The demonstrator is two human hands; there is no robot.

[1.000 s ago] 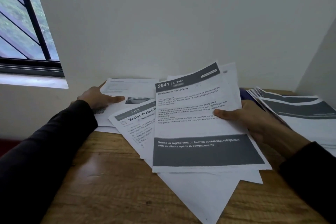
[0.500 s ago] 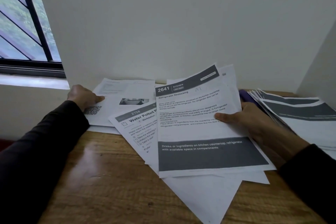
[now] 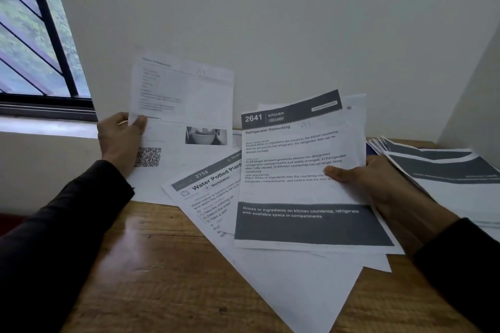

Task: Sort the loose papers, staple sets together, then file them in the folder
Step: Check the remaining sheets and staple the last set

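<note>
Here, left hand [image 3: 120, 138] fingers pinch a sheet's [image 3: 186, 100] edge; right hand [image 3: 373, 184] grips the "2641" sheet [image 3: 303, 170].

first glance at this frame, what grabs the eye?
The Refrigerator Restocking sheet numbered 2641, held up at centre right by the right hand, with its dark banner across the bottom. At left, the left hand pinches the QR-code sheet and lifts it against the wall. Under both, the Water Potted Plant sheet lies slanted on the wooden table.
</note>
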